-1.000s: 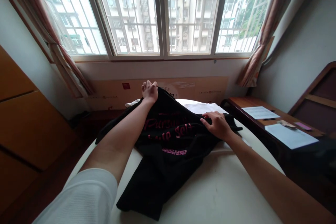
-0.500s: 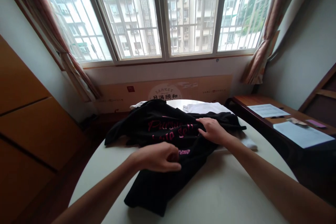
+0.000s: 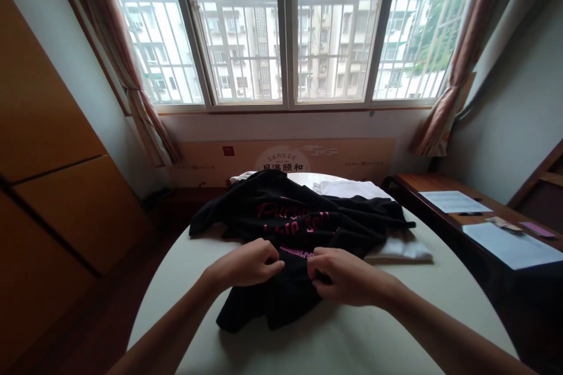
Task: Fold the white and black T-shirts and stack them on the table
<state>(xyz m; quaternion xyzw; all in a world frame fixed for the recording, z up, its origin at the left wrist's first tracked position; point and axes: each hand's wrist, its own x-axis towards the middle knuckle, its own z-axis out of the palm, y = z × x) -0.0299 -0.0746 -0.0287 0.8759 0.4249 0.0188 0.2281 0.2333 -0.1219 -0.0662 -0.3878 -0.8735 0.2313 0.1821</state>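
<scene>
The left hand (image 3: 244,265) and the right hand (image 3: 347,276) are positioned near each other, not touching, at the near edge of a black fabric garment with pink printed lettering (image 3: 299,217). The garment lies rumpled at the centre of a round white bench (image 3: 316,345). The right hand's fingers (image 3: 336,288) are curled closed around a gathered fold of the garment, with the thumb resting on top. The left hand's fingers (image 3: 268,261) are curled inward with their tips at the garment; it cannot be determined whether they pinch the fabric. A folded white cloth (image 3: 398,250) lies on the bench just beside the right side of the garment, and a white fabric layer (image 3: 349,188) lies against its far edge. Beyond the bench, a tan printed cardboard panel (image 3: 281,159) stands against the wall beneath a window with metal security bars (image 3: 285,29). To the right, a brown wooden desk (image 3: 440,183) carries sheets of white paper (image 3: 512,245).
</scene>
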